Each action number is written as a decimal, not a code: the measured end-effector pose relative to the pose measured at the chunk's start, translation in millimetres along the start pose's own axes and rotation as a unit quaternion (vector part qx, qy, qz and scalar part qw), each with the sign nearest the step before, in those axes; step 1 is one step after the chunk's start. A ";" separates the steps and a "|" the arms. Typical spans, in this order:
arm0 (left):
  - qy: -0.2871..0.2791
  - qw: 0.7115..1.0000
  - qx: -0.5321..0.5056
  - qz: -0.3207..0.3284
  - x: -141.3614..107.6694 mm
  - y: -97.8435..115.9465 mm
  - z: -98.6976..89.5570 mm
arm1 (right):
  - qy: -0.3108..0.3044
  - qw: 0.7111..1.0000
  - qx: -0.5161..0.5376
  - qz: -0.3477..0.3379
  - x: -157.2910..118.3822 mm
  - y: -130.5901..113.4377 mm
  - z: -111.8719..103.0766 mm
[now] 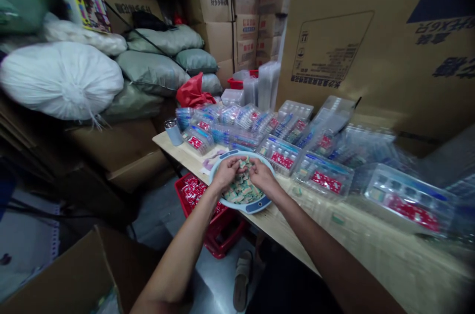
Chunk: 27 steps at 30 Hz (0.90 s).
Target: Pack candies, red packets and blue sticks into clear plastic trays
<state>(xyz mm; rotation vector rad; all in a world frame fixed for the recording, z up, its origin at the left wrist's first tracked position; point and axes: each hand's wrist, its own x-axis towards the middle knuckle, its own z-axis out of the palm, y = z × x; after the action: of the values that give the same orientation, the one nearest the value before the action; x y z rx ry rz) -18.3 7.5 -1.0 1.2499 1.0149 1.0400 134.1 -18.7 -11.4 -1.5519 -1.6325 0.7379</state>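
A light blue basin (253, 208) with a raised rim stands at the table's front edge. Small flat green-and-tan pieces (243, 191) fill it; their exact kind is too small to make out. Above the heap, my left hand (227, 171) has its fingers curled together around a few of these pieces. Facing it, my right hand (261, 174) pinches more of them, with the fingertips of both hands close together. Some pieces show between the two hands, and the fingers partly cover what they hold.
Clear plastic cases (282, 155) with red-and-white inserts line the wooden table (287, 235). A blue-grey cup (173, 131) stands at its left end. Below is a red crate (185, 195) of red-and-white packets. An open carton (74, 274) sits lower left; sacks (152, 71) and cartons rise behind.
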 end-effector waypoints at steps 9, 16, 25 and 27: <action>0.048 0.998 -0.007 0.029 2.7 -4.2 -1.8 | 0.015 0.998 0.058 -0.037 0.0 19.0 8.6; 0.035 0.993 0.083 0.076 3.2 -14.5 1.7 | 0.026 0.994 0.082 -0.062 -1.4 18.2 10.7; 0.035 0.980 0.150 0.123 0.2 -7.8 4.9 | 0.070 0.987 0.147 -0.014 8.3 31.4 17.1; 0.064 0.965 0.212 0.142 -3.3 -3.1 2.7 | 0.091 0.983 0.156 0.002 10.0 34.5 17.6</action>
<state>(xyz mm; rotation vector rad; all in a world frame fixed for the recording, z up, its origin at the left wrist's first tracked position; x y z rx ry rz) -16.3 3.5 -3.9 1.7339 1.2247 1.1719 138.9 -3.8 -48.2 -1.3547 -1.3095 0.7874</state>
